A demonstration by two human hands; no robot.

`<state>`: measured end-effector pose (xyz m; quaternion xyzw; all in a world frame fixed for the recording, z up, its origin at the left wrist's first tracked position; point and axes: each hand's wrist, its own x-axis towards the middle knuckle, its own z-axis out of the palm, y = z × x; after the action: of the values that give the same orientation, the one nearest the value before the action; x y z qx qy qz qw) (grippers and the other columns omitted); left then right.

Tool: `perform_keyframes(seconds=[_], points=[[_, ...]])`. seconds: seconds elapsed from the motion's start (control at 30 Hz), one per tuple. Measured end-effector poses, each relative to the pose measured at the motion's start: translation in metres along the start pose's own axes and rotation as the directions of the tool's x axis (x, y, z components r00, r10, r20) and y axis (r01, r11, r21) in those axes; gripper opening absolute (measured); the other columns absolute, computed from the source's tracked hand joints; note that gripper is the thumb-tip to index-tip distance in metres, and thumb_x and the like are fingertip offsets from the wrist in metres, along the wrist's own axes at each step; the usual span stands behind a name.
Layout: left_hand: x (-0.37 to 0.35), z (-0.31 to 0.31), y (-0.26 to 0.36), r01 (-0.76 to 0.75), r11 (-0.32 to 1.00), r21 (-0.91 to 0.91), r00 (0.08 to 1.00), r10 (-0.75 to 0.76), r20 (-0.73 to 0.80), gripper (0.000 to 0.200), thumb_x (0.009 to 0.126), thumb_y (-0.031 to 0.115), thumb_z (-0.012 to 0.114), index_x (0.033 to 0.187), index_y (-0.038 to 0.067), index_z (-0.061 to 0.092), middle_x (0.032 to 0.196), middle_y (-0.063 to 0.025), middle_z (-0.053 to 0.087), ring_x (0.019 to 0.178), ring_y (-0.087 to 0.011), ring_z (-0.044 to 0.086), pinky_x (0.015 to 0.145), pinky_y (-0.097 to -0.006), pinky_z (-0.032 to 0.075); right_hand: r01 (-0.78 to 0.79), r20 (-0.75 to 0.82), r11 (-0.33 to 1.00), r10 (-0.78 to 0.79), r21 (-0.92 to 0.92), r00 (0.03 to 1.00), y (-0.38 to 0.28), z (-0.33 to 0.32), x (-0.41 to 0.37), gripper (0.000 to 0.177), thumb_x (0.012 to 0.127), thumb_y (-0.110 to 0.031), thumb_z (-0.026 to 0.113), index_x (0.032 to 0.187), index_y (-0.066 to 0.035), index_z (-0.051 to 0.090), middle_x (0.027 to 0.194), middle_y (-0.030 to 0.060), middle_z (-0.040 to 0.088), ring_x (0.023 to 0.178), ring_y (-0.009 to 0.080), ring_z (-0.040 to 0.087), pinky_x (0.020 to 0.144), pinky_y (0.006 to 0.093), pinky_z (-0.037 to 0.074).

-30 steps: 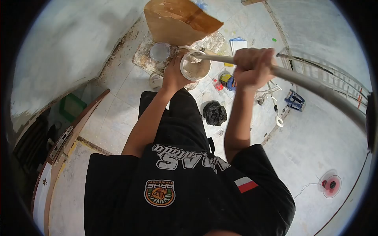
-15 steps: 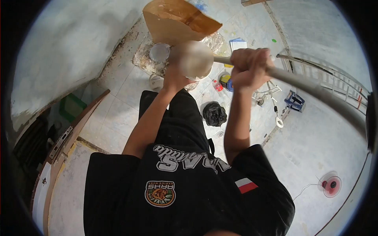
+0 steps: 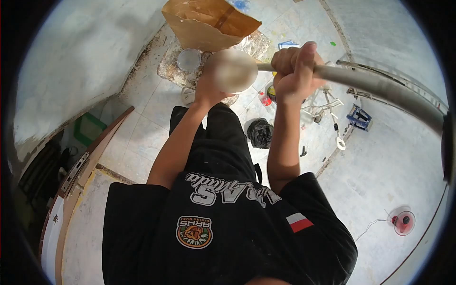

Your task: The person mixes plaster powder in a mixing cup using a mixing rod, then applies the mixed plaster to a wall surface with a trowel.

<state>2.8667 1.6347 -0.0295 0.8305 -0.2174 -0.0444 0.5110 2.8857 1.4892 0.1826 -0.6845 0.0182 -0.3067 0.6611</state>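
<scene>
My left hand (image 3: 205, 90) holds up a round white cup (image 3: 232, 71) that looks blurred; earlier it showed pale paste inside. My right hand (image 3: 294, 71) is closed around a long grey pole (image 3: 380, 88) whose near end reaches into the cup. The pole runs off to the right edge of the view. I look down from a height over my black shirt and trousers.
Far below on the tiled floor lie a torn brown paper sack (image 3: 209, 23), a clear lidded tub (image 3: 188, 59), a black plastic bag (image 3: 260, 133), a blue stool (image 3: 359, 117) and a red fan (image 3: 403, 222). A metal ladder (image 3: 403, 80) runs at right; a wooden door frame (image 3: 90, 156) at left.
The cup, sharp a second ago with paste visible, is now blurred. My right hand has slid slightly left and up along the pole, and the view has shifted a little.
</scene>
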Motion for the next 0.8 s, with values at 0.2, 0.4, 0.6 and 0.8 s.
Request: perform_keyframes(seconds=[0.2,0.4,0.6,0.8], points=[[0.001,0.004,-0.004,0.004,0.999,-0.050,1.000,-0.004,-0.012,0.108,0.053,0.031,0.102,0.142,0.008,0.048,0.129,-0.0166,0.063,0.118,-0.0394,0.063,0.099,-0.0481,0.053,-0.237,0.064,0.935,0.228,0.263,0.972,-0.021,-0.053,-0.039,0.055,0.109,-0.019,0.047,0.058,-0.013,0.027,0.046,-0.0031,0.026,0.039,0.0101,0.020,0.041,0.0340,0.022],[0.000,0.001,0.005,0.070,0.998,-0.005,0.998,-0.070,0.007,0.107,0.051,0.028,0.102,0.141,0.007,0.049,0.131,-0.0168,0.064,0.120,-0.0397,0.063,0.099,-0.0484,0.053,-0.161,-0.103,0.982,0.171,0.095,0.980,-0.023,-0.043,0.007,0.059,0.109,-0.028,0.052,0.058,-0.018,0.025,0.045,-0.0059,0.020,0.038,0.0078,0.017,0.038,0.0316,0.017],[-0.001,0.002,0.000,0.059,0.998,-0.037,0.997,-0.058,0.043,0.111,0.054,0.034,0.101,0.145,0.009,0.044,0.135,-0.0160,0.059,0.125,-0.0386,0.059,0.102,-0.0475,0.052,0.022,0.000,0.989,-0.022,0.147,1.000,-0.009,-0.007,-0.041,0.048,0.105,-0.023,0.056,0.064,-0.014,0.031,0.051,-0.0038,0.028,0.040,0.0097,0.023,0.041,0.0333,0.024],[0.001,0.000,0.003,0.009,1.000,0.007,1.000,-0.009,0.017,0.109,0.054,0.033,0.101,0.145,0.010,0.045,0.135,-0.0166,0.060,0.122,-0.0394,0.061,0.101,-0.0490,0.052,-0.167,0.152,0.978,0.147,0.126,0.977,-0.040,-0.079,-0.038,0.054,0.111,-0.023,0.043,0.060,-0.015,0.026,0.047,-0.0031,0.024,0.040,0.0103,0.018,0.042,0.0343,0.023]])
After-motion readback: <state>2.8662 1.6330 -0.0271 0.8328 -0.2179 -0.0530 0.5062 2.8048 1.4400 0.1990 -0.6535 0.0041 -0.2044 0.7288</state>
